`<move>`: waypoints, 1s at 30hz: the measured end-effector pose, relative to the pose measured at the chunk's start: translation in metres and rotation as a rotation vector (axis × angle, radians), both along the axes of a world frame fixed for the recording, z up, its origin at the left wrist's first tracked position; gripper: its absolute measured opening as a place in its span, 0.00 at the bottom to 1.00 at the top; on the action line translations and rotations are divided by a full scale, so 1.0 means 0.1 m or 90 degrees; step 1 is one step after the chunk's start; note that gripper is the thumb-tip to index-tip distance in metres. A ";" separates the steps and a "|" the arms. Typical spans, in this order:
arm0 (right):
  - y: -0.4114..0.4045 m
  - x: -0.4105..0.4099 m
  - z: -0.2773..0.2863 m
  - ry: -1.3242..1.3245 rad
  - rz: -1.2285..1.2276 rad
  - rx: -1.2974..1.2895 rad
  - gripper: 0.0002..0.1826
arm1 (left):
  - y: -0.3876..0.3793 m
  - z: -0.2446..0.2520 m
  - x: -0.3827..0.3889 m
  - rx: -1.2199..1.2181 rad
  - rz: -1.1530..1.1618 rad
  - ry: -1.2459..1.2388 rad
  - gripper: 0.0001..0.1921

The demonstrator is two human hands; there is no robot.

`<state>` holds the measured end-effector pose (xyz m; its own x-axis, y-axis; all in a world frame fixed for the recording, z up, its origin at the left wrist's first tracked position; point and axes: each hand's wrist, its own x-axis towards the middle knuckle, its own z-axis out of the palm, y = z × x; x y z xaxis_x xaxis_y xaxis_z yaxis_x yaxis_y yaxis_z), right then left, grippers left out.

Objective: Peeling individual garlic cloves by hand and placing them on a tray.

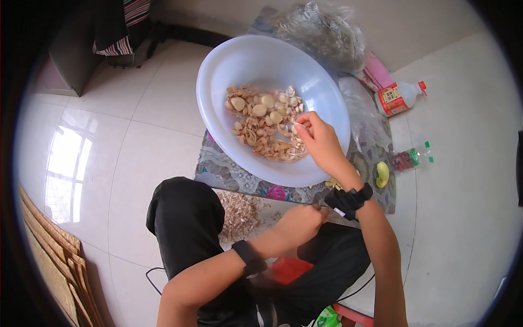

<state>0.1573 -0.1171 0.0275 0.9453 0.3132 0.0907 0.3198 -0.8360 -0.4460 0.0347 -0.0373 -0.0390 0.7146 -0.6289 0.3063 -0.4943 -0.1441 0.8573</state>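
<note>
Before me a large pale blue-white plastic basin (220, 135) holds garlic cloves (267, 118), some large and round, among loose papery skins. My right hand (318, 133) reaches over the basin's right side. Its thumb and forefinger pinch a small whitish piece, which looks like a garlic clove (294, 128). Below the basin, my left hand (300, 222) is curled by the front edge of the low table (237, 175). Its fingers face away, so what they may hold is hidden. Peeled garlic cloves (333, 184) lie on the flowered tabletop, partly behind my right wrist.
Garlic skins (239, 214) are heaped below the table's front edge. A clear plastic bag (322, 36) is behind the basin. A red-capped bottle (398, 98), a small bottle with dark red contents (408, 159) and a yellow-green object (382, 174) lie to the right. Woven mats (61, 261) lean at left.
</note>
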 end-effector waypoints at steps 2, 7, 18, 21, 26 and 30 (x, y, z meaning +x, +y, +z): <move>0.03 -0.18 0.16 0.055 -0.076 0.263 0.07 | 0.03 0.01 0.02 -0.004 -0.004 0.002 0.07; -0.11 -0.93 0.39 0.102 -0.172 0.558 0.05 | 0.34 0.16 0.01 0.005 0.009 0.011 0.07; -0.29 -2.00 -0.14 0.279 -0.155 1.176 0.08 | 0.26 0.35 -0.01 -0.300 -0.134 0.268 0.11; -0.31 -2.09 -0.13 0.163 -0.180 1.115 0.07 | 0.16 0.39 -0.09 -0.325 -0.169 0.361 0.10; -0.35 -2.21 -0.19 -0.159 -0.246 0.767 0.05 | 0.06 0.37 -0.19 -0.308 -0.124 0.331 0.10; -0.39 -2.27 -0.18 -0.231 -0.228 0.733 0.06 | -0.02 0.39 -0.29 -0.305 -0.118 0.300 0.10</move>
<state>-0.0693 -0.1558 0.0099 0.8239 -0.3887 0.4124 0.4129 -0.0867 -0.9066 0.0061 -0.0393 -0.0004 0.7340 -0.6259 0.2637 -0.0334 0.3545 0.9345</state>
